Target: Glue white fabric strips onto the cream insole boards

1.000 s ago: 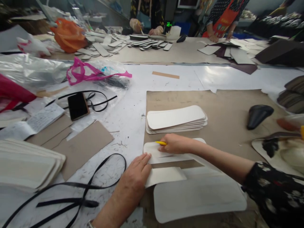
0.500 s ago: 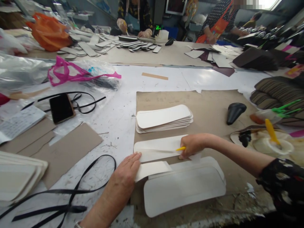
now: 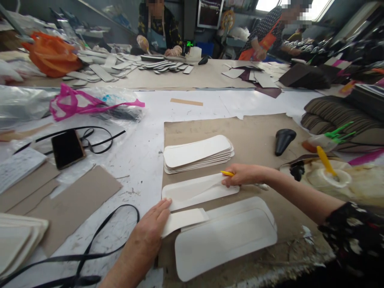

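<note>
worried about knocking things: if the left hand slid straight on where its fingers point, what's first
The left hand touches the white strip now; past it, probably the stack of white pieces.

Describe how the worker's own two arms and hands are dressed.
Both hands are bare, without gloves. The left hand and its forearm are uncovered. Behind the right hand, the forearm is bare up to a black sleeve with a small pale flower print.

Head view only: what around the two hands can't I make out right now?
In the head view:
The yellow tool is mostly hidden inside the right hand; only one end shows.
The white strip has its left end covered by the left hand.
The black strap is cut off by the bottom edge.
The green display on the far table is too small to read.
</note>
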Motion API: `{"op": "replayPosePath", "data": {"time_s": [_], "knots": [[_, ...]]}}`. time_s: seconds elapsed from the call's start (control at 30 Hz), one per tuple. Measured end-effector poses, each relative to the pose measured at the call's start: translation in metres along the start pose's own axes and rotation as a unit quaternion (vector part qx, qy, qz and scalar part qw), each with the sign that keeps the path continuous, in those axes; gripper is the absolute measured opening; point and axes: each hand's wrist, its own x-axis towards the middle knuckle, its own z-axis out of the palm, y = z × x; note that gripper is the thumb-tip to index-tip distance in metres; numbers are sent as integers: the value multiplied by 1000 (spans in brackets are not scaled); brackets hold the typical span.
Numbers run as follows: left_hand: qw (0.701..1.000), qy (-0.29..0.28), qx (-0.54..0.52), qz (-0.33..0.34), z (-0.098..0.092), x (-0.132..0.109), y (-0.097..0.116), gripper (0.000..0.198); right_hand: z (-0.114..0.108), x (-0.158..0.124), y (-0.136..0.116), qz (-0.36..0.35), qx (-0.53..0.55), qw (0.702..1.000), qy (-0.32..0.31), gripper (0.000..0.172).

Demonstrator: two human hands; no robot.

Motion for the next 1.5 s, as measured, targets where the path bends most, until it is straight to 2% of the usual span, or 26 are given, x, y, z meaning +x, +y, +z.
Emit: {"op": "replayPosePath", "data": {"time_s": [0.13, 0.23, 0.33, 0.5, 0.77, 1.0, 1.3, 1.4, 1.5], "knots": [[999, -28, 22, 34, 6, -8, -10, 42, 1, -6, 11, 11, 23, 999, 24, 25], [998, -23, 22, 46, 8, -10, -11, 34, 3, -6, 11, 51, -49, 996, 50, 23], [1000, -1, 10, 26, 10, -11, -9, 35, 7, -3, 7, 89, -125, 985, 83, 20], [1000, 5, 10, 18, 11, -11, -7, 36, 14, -1, 2, 123, -152, 975, 102, 23], [1000, -5, 12, 23, 15, -16, -11, 39, 12, -2, 8, 107, -155, 978, 90, 20], [999, -34, 28, 3, 8, -13, -6, 36, 14, 2, 13, 99, -164, 977, 94, 21], [999, -41, 29, 3, 1, -8, -2, 34, 16, -2, 7, 111, -183, 972, 97, 25], [999, -40, 29, 12, 3, -9, -8, 34, 15, -3, 6, 121, -198, 967, 108, 28], [998, -28, 28, 57, 5, -9, -17, 34, 8, -8, 12, 149, -210, 957, 134, 29]]}}
